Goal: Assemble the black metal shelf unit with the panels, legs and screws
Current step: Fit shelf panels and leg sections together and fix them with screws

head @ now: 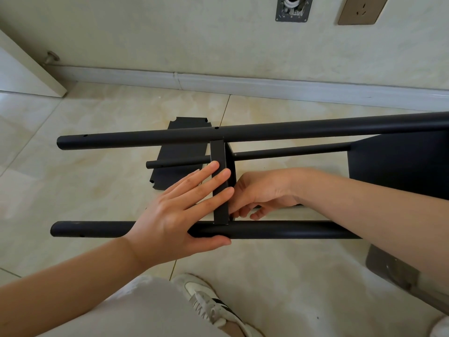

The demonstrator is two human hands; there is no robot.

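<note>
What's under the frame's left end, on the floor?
A loose black panel lies flat on the floor tiles, notched corners showing at its far edge. The upper leg and inner leg cross over it; the left hand covers its near corner.

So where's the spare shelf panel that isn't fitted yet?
The loose panel lies flat on the tiled floor, left of centre, under the far legs, beyond the left hand.
</note>
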